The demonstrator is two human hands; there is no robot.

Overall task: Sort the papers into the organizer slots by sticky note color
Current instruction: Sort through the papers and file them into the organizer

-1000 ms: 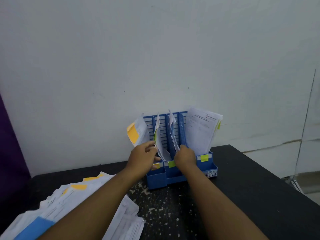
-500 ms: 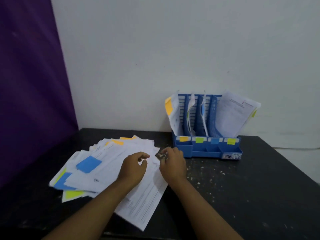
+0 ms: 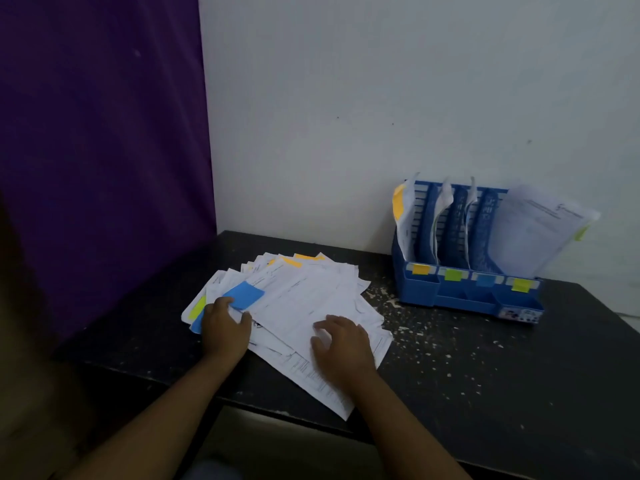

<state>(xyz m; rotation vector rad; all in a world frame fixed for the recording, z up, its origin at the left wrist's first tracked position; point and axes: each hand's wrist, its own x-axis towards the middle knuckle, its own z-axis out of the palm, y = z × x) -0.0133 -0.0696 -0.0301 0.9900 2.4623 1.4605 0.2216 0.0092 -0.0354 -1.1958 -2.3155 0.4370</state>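
Print on the papers point(image 3: 311, 306) is too blurred to read (lower sheets show only edges); the counter point(image 3: 519, 375) is cut off at 3 o'clock.

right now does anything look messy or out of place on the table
Pale flecks litter the table in front of the organizer, like chipped paint. The unsorted papers lie fanned askew near the front edge.

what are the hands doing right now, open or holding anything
Left hand: open, fingers resting on the paper pile by a blue sticky note.
Right hand: open, fingers spread on the same pile.
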